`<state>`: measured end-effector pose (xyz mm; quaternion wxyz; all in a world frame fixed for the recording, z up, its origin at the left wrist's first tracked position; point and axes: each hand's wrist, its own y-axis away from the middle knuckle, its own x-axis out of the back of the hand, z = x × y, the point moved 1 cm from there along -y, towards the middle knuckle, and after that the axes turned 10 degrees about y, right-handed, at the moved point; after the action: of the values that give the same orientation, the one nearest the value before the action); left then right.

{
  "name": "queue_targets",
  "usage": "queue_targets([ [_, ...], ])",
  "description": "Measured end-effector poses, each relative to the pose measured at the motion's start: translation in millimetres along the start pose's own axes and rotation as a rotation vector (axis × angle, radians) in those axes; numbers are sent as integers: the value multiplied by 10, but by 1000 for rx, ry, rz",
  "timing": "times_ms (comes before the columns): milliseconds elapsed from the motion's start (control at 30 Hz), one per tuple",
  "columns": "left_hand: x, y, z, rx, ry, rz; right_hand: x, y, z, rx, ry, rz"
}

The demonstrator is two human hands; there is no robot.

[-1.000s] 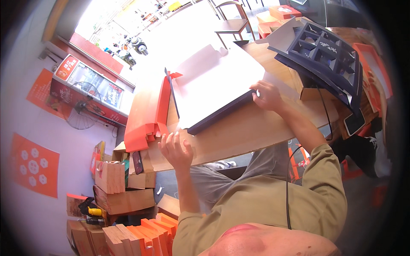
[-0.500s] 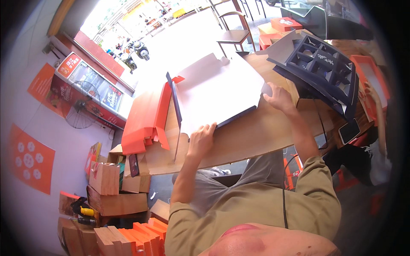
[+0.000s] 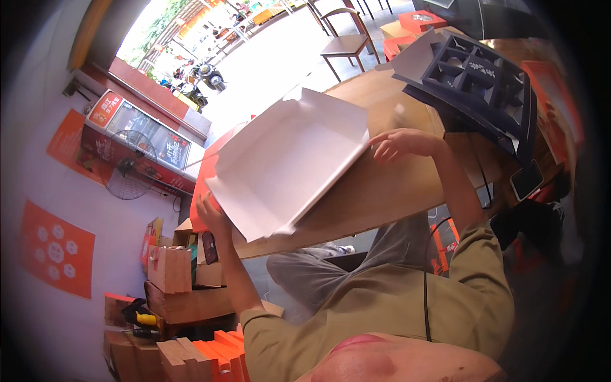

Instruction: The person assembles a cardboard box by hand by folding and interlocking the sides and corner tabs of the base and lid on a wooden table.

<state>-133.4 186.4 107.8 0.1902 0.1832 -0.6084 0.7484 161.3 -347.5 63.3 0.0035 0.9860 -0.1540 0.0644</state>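
A box blank with a pale inside and folded-up sides is tilted above the wooden table. My left hand is at its left edge, fingers curled against the side. To the right, my right hand has its fingers stretched out, the tips close to the box's right corner; whether they touch it I cannot tell. Beneath and behind the left side lies an orange-red box, mostly covered.
A dark blue box with a compartment insert stands on the table's right, beside a phone. Cartons and orange boxes are piled low on the left. A chair stands beyond the table.
The box blank has shifted left, turned and tilted up. My left hand has gone from its front edge to its left side. The right hand has let go of the corner and straightened its fingers.
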Motion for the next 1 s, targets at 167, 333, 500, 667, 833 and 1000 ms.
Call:
queue_targets([
  [167, -10, 523, 288, 97, 38, -129, 111, -83, 431, -219, 247, 8],
  [333, 111, 1044, 613, 31, 280, 124, 86, 129, -4, -136, 347, 261],
  [500, 213, 1285, 672, 27, 278, -126, 247, 145, 144, -158, 820, 826],
  [667, 297, 1320, 910, -157, 304, -355, 142, 154, 102, -110, 1156, 1043],
  [833, 280, 1129, 1509, -182, 448, -520, 1, 340, -243, -362, 1297, 855],
  [1000, 90, 1156, 1531, -145, 505, -653, -450, 780, -503, -317, 1104, 563],
])
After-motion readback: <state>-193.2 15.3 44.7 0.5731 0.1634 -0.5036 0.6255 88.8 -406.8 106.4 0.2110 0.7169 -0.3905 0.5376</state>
